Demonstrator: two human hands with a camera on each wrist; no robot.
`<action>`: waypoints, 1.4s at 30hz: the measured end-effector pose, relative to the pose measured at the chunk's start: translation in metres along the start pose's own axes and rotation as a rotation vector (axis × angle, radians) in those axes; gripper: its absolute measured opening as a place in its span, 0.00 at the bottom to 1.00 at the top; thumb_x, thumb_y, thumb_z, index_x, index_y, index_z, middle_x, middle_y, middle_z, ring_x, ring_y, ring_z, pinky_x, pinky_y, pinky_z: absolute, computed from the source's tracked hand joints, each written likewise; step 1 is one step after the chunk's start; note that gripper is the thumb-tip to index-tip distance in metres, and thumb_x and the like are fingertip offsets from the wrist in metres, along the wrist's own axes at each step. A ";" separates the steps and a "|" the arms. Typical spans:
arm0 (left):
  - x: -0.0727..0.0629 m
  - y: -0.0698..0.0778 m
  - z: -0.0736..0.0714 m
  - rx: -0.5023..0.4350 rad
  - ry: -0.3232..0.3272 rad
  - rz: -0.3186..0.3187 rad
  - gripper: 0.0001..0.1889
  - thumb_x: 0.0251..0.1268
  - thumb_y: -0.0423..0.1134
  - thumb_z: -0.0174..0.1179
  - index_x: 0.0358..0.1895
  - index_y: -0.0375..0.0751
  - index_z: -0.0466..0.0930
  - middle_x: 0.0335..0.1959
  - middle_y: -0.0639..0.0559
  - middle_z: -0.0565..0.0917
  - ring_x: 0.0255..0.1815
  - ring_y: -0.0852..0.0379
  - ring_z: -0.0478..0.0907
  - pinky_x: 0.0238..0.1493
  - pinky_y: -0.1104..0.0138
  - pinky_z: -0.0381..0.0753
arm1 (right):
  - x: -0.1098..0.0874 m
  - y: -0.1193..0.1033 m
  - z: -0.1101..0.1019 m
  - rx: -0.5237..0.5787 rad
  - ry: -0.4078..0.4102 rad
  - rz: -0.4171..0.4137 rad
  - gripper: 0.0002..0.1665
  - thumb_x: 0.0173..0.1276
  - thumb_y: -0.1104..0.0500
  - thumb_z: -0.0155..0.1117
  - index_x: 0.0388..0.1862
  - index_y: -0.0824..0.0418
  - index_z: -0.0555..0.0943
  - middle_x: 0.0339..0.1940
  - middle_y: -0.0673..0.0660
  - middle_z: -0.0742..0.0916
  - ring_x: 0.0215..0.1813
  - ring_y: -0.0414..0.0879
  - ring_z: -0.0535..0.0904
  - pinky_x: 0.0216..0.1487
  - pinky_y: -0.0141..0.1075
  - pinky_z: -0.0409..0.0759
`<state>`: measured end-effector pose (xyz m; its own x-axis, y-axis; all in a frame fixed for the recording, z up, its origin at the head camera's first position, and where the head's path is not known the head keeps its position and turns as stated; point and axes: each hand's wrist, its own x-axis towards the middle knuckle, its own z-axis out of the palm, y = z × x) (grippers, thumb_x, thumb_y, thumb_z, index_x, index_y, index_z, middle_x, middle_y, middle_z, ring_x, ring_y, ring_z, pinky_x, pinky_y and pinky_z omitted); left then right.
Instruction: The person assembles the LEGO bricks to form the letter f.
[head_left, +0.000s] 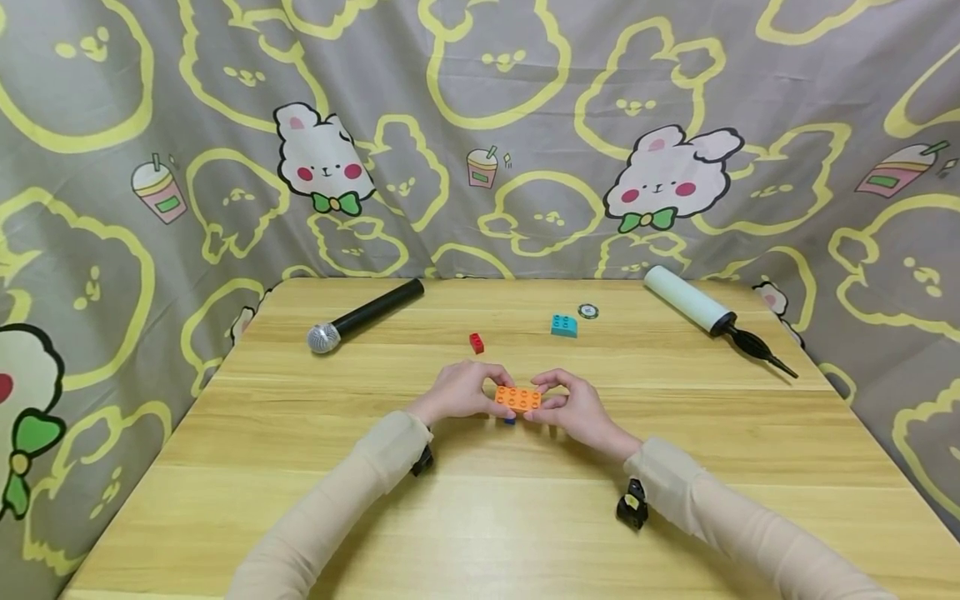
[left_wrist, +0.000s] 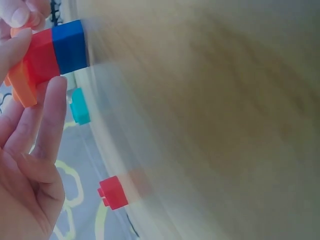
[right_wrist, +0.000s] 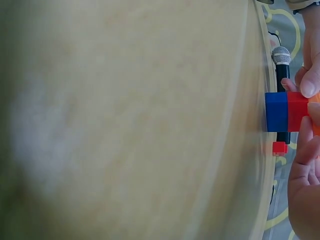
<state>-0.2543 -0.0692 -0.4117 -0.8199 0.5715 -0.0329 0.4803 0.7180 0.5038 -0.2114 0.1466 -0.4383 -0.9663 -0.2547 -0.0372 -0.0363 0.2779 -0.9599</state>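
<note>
A long orange toy brick [head_left: 517,398] tops a small stack between the two hands. Beneath it come a red brick [left_wrist: 43,56] and then a blue brick [right_wrist: 276,112], whose base meets the tabletop in the right wrist view. From the left side, my left hand [head_left: 467,390] pinches the orange brick's end between thumb and fingers. My right hand [head_left: 583,408] grips the opposite end, with its thumb at the near side. Seen from above, the orange brick hides most of the lower bricks.
Beyond the hands lie a small red brick [head_left: 477,342], a teal brick [head_left: 564,326] and a round token [head_left: 588,311]. A black microphone [head_left: 378,310] lies at the back left, a white hand pump [head_left: 690,300] at the back right. A patterned curtain [head_left: 480,225] hangs behind the wooden table [head_left: 525,533].
</note>
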 end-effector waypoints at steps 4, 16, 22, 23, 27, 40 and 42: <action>0.002 0.002 -0.001 0.003 -0.005 -0.004 0.19 0.48 0.57 0.71 0.44 0.57 0.83 0.47 0.62 0.85 0.51 0.57 0.78 0.45 0.60 0.71 | 0.000 -0.001 -0.002 0.000 0.006 -0.008 0.31 0.53 0.69 0.72 0.57 0.69 0.73 0.49 0.61 0.79 0.35 0.44 0.84 0.34 0.30 0.80; 0.006 0.010 0.002 0.022 -0.005 0.015 0.21 0.49 0.57 0.71 0.46 0.56 0.82 0.46 0.61 0.85 0.49 0.57 0.79 0.44 0.61 0.71 | -0.002 0.000 -0.009 -0.018 0.029 0.002 0.29 0.53 0.68 0.73 0.54 0.68 0.74 0.50 0.63 0.79 0.36 0.44 0.84 0.34 0.30 0.80; 0.005 0.002 0.003 -0.046 0.016 0.047 0.24 0.49 0.62 0.68 0.48 0.56 0.81 0.44 0.63 0.85 0.44 0.59 0.80 0.42 0.64 0.71 | -0.006 0.005 -0.008 0.008 0.018 0.013 0.29 0.53 0.69 0.73 0.54 0.69 0.74 0.48 0.63 0.79 0.36 0.45 0.85 0.34 0.30 0.80; 0.004 0.000 0.002 -0.061 0.034 0.039 0.24 0.50 0.62 0.68 0.48 0.56 0.81 0.43 0.64 0.85 0.41 0.59 0.80 0.41 0.64 0.71 | -0.006 0.006 -0.008 0.010 0.019 0.016 0.29 0.53 0.69 0.73 0.54 0.69 0.74 0.48 0.63 0.79 0.36 0.45 0.85 0.34 0.30 0.80; 0.006 -0.008 -0.004 -0.098 0.155 -0.007 0.21 0.52 0.61 0.67 0.44 0.53 0.83 0.38 0.66 0.86 0.27 0.64 0.78 0.35 0.65 0.72 | -0.006 0.007 -0.005 0.015 0.023 0.022 0.29 0.52 0.69 0.73 0.54 0.68 0.74 0.47 0.62 0.79 0.35 0.45 0.84 0.33 0.30 0.80; 0.037 -0.041 -0.024 0.050 0.209 -0.308 0.27 0.48 0.57 0.71 0.48 0.48 0.76 0.31 0.61 0.83 0.29 0.60 0.77 0.33 0.65 0.67 | -0.001 0.001 -0.003 0.003 0.022 0.000 0.30 0.51 0.69 0.74 0.54 0.69 0.74 0.46 0.61 0.79 0.32 0.44 0.84 0.32 0.30 0.79; 0.040 -0.044 -0.025 0.067 0.183 -0.356 0.30 0.47 0.58 0.71 0.51 0.47 0.74 0.33 0.60 0.84 0.30 0.61 0.78 0.34 0.65 0.68 | 0.000 0.001 -0.002 0.000 0.016 -0.006 0.30 0.50 0.69 0.75 0.53 0.68 0.75 0.46 0.61 0.79 0.32 0.44 0.84 0.32 0.30 0.79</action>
<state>-0.3161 -0.0878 -0.4133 -0.9777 0.2064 -0.0383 0.1702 0.8862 0.4310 -0.2115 0.1484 -0.4386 -0.9700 -0.2415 -0.0265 -0.0425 0.2762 -0.9602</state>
